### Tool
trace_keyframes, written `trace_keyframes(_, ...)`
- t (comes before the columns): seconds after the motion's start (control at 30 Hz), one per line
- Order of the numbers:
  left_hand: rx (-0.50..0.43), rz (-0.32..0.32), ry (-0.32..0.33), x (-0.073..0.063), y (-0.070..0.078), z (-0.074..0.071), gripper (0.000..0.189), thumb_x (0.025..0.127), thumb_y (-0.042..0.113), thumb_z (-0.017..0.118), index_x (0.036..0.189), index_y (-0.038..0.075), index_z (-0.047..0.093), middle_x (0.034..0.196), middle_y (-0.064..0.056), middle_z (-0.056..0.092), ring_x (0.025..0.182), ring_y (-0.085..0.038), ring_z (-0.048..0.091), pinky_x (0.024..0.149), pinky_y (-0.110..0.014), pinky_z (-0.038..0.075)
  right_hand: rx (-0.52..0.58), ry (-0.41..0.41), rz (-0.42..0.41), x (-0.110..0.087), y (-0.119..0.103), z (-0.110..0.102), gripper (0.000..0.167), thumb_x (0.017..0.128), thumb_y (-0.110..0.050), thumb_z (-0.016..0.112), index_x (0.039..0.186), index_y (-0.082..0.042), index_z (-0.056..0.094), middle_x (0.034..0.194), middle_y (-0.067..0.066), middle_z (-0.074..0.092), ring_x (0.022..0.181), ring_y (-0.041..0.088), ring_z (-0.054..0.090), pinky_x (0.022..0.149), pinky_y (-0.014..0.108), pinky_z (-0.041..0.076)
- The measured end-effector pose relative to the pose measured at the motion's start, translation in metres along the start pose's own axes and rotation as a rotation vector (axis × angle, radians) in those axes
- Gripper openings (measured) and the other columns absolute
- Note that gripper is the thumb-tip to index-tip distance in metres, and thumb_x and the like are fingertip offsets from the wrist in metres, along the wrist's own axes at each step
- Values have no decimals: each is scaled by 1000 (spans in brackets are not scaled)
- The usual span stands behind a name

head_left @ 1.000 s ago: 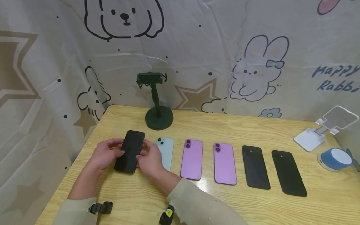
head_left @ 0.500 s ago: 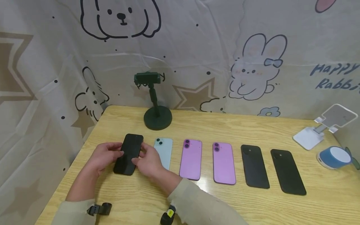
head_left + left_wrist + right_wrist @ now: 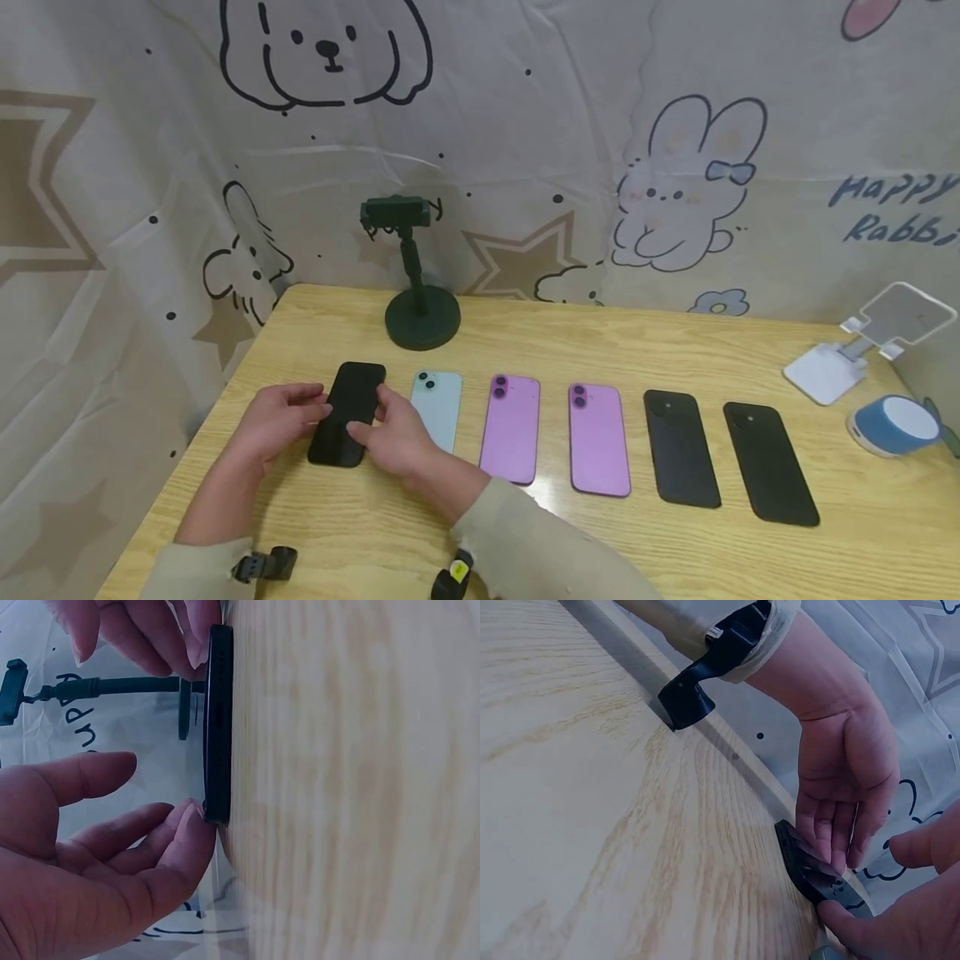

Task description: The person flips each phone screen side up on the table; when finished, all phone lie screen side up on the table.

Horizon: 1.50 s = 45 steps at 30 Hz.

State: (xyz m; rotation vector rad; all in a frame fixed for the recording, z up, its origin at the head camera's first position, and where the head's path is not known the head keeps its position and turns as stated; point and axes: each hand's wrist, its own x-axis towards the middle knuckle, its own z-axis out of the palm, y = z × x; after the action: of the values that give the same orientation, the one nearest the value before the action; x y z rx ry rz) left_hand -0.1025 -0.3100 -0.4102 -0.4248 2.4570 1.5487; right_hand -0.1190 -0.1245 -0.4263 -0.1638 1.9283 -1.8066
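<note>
A black smartphone point(image 3: 347, 417) lies face up on the wooden table at the left end of a row of phones. Both hands flank it: the left hand point(image 3: 273, 421) at its left edge, the right hand point(image 3: 401, 435) at its right. In the left wrist view the phone point(image 3: 219, 724) appears edge-on, flat against the tabletop. There the left fingertips point(image 3: 191, 825) touch its side while the thumb stands off it. Right-hand fingers touch the opposite side. Beside the right hand, a light blue phone point(image 3: 441, 400) is partly covered by that hand.
Rightward in the row lie two purple phones point(image 3: 511, 429) point(image 3: 600, 437) and two black phones point(image 3: 682, 448) point(image 3: 771, 462), backs up. A dark green stand point(image 3: 422, 317) rises behind. At the right are a white phone stand point(image 3: 825, 372) and a blue round speaker point(image 3: 892, 425).
The black phone, tilted between the hands a second ago, has come down flat onto the table. The hands have lowered with it, and the right thumb has shifted slightly left.
</note>
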Motion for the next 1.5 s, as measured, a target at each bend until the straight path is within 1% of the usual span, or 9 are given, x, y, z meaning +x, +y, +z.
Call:
trace_keyframes(0.23, 28, 4, -6, 1, 0, -2, 56, 101, 15, 59, 144, -16, 39, 140, -34, 46, 124, -42, 51, 94, -47, 50, -34, 9, -10, -2, -3, -1, 68, 95, -10, 69, 152, 4, 34, 152, 17, 41, 135, 31, 44, 106, 43, 39)
trace_keyframes(0.4, 102, 11, 34, -4, 6, 1, 61, 99, 19, 63, 144, -15, 39, 140, -33, 47, 125, -44, 49, 96, -52, 47, 6, 6, -5, -8, -7, -6, 68, 93, -8, 70, 152, 2, 36, 149, 16, 44, 135, 31, 44, 106, 43, 39)
trace_keyframes(0.63, 203, 91, 98, -14, 29, 19, 62, 97, 21, 67, 144, -11, 43, 140, -30, 48, 118, -42, 53, 91, -50, 50, 42, -10, -27, -24, -14, -32, 69, 94, -8, 69, 154, -2, 34, 147, 14, 46, 134, 30, 45, 100, 42, 45)
trace_keyframes(0.77, 197, 149, 64, -16, 40, 34, 57, 96, 18, 68, 142, -10, 47, 135, -28, 54, 111, -36, 57, 86, -45, 52, -19, 19, -53, -30, -14, -53, 69, 95, -10, 68, 154, -2, 32, 149, 15, 45, 133, 30, 46, 101, 42, 45)
trace_keyframes(0.87, 174, 172, 11, -15, 45, 47, 56, 96, 16, 69, 141, -10, 49, 133, -26, 56, 111, -35, 59, 86, -43, 53, -51, 49, -32, -33, -12, -68, 71, 96, -11, 68, 156, -4, 31, 150, 13, 44, 135, 29, 44, 103, 45, 43)
trace_keyframes(1.07, 159, 154, -71, -12, 51, 72, 61, 95, 17, 70, 146, -6, 45, 138, -25, 53, 123, -37, 54, 92, -46, 51, -77, 85, 29, -36, -10, -88, 76, 93, -13, 70, 157, -5, 28, 153, 13, 40, 138, 33, 39, 106, 49, 39)
trace_keyframes(1.27, 118, 90, -71, -3, 52, 85, 68, 93, 14, 71, 151, -1, 38, 141, -26, 49, 127, -39, 49, 96, -50, 48, -70, 106, 43, -34, -6, -94, 77, 93, -10, 69, 157, -4, 27, 155, 19, 35, 137, 37, 38, 104, 52, 39)
trace_keyframes(1.4, 60, 18, -56, -2, 51, 89, 75, 91, 12, 71, 154, 7, 30, 142, -27, 48, 126, -40, 51, 91, -47, 51, -39, 140, 32, -32, -5, -91, 78, 92, -8, 68, 158, -5, 26, 157, 19, 31, 137, 38, 38, 105, 52, 39)
trace_keyframes(1.5, 38, 0, -37, -2, 51, 91, 75, 91, 11, 71, 154, 9, 30, 139, -26, 50, 121, -38, 54, 87, -44, 53, -28, 172, 24, -30, -4, -89, 78, 92, -6, 67, 158, -6, 25, 158, 18, 30, 137, 38, 38, 106, 52, 38)
